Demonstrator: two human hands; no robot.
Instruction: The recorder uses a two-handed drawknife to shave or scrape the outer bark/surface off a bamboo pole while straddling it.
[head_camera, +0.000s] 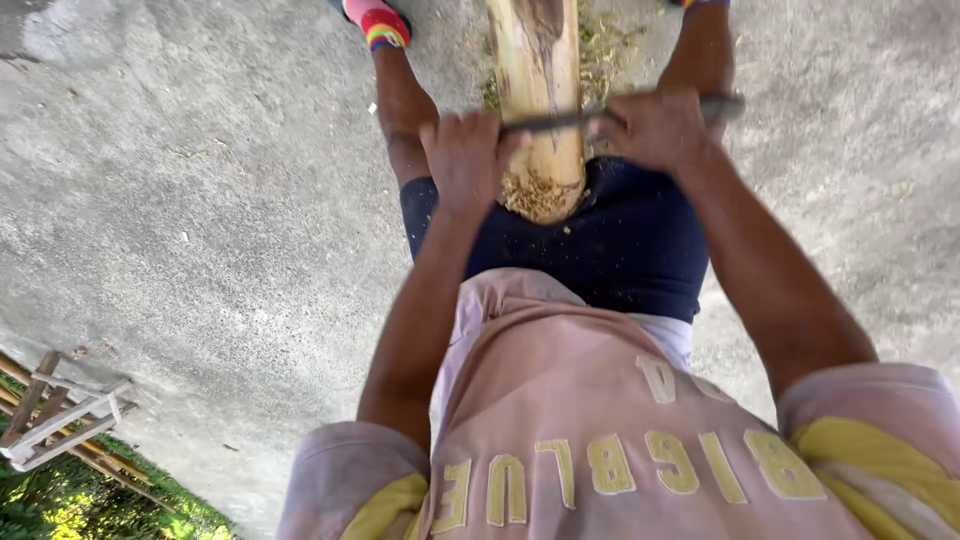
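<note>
- Step in hand looked like bark shaving: a pale log (537, 70) ran out from the lap, between the legs, over the concrete floor (200, 200).
- Left hand (465, 155) was closed on one end of a two-handled blade (570, 120) lying across the log; right hand (650, 125) was closed on the other.
- Shavings (535, 195) were piled at the log's near end.
- Next pull likely needed even force from both hands, blade square to the log.
</note>
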